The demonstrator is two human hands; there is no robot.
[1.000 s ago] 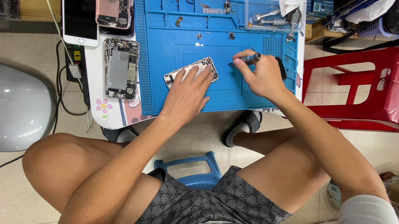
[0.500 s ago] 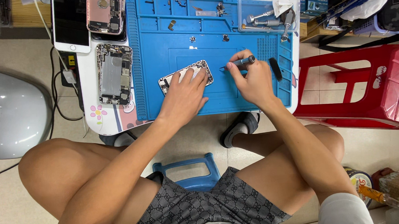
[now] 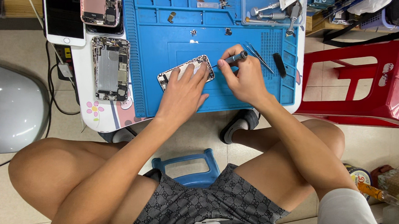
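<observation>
An opened phone housing (image 3: 185, 72), pale and rounded at its corners with small parts showing along its edge, is laid tilted on the blue work mat (image 3: 159, 63), near the mat's middle. It is pressed flat by the left hand (image 3: 183, 92), whose fingers (image 3: 192, 75) are held straight and close together over it. A small dark-handled screwdriver (image 3: 233, 58) is pinched between the thumb and fingers of the right hand (image 3: 246, 77), its tip set at the housing's right edge. Compared with half a second earlier, the same hold is kept by both hands; tweezers (image 3: 258, 56) and a black tool (image 3: 279, 64) lie just right of the right hand.
</observation>
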